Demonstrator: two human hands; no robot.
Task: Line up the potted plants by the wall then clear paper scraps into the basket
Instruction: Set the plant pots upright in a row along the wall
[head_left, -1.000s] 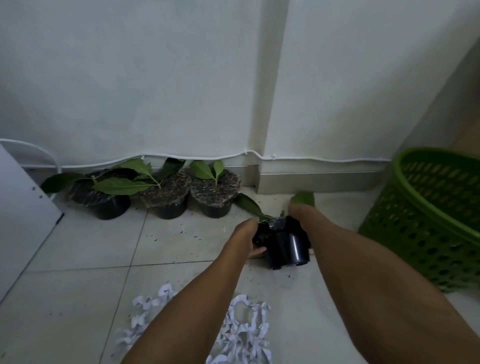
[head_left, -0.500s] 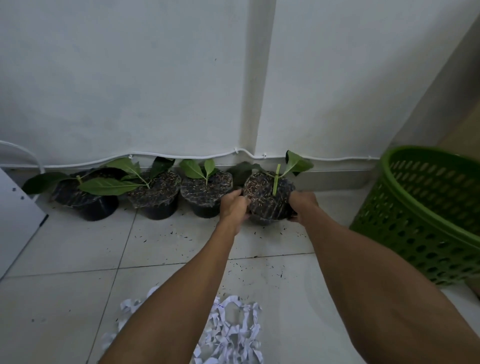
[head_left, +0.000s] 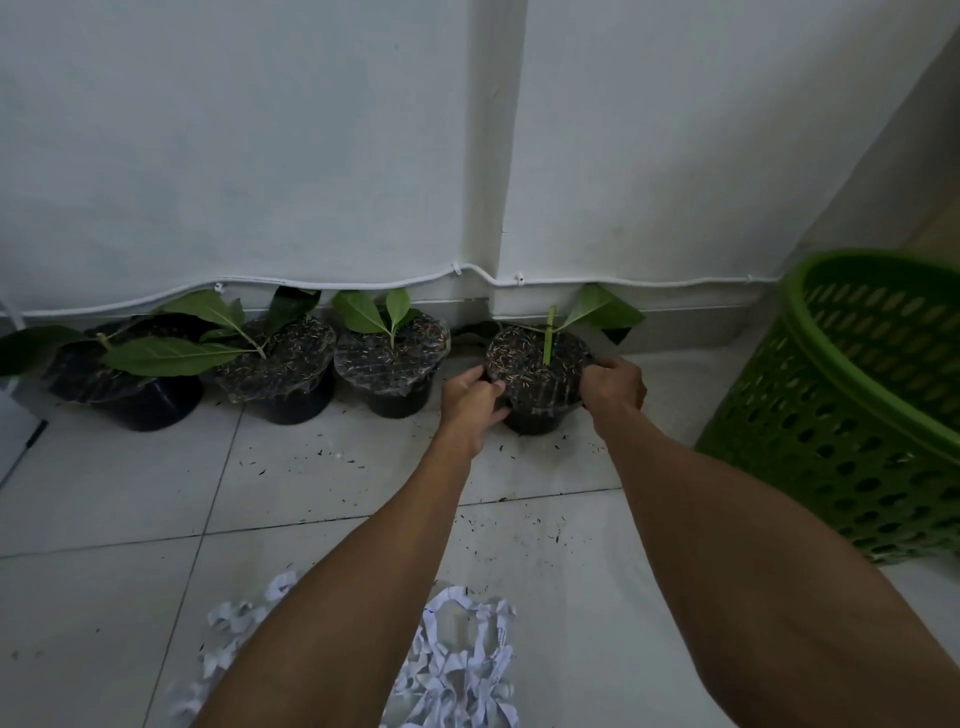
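A small black potted plant stands upright on the floor by the wall, at the right end of a row. My left hand grips its left side and my right hand grips its right side. Three more black pots stand to its left along the wall: one close by, one in the middle and one at the far left. A heap of white paper scraps lies on the tiles near me, partly hidden by my left forearm. The green basket stands at the right.
A white cable runs along the wall's base just above the plants. Dark soil crumbs are scattered on the tiles in front of the pots. A white panel juts in at the left edge.
The pot went from tipped and low in front of me to upright against the wall, at the right end of the row. Both hands stayed on it.
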